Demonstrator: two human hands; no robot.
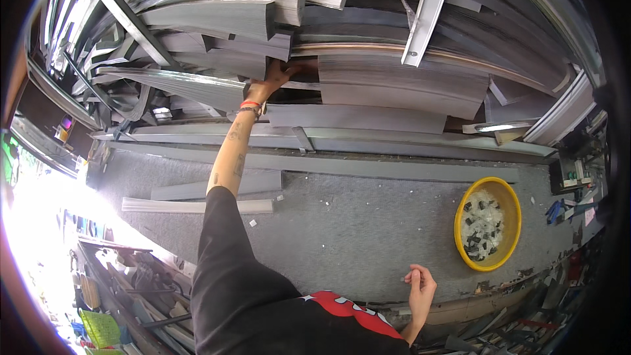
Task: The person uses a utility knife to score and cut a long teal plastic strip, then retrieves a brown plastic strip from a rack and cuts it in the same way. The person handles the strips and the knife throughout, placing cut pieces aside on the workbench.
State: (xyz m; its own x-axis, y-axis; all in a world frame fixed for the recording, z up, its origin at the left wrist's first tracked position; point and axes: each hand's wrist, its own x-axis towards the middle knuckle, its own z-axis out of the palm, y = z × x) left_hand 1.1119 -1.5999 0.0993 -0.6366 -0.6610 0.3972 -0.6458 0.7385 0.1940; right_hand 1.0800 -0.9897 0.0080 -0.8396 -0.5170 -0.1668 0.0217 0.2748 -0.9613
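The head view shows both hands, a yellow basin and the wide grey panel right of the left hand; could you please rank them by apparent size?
Wide grey panel
Yellow basin
Left hand and right hand: too alike to rank

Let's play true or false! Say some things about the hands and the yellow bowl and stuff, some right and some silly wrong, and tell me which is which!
1. The left hand is in among the grey panels. True.
2. The bowl has white and dark bits in it. True.
3. The bowl is blue. False: it is yellow.
4. The right hand is inside the bowl. False: it is outside, apart from the bowl.
5. The left arm wears a red band. True.
6. The left sleeve is white. False: it is black.
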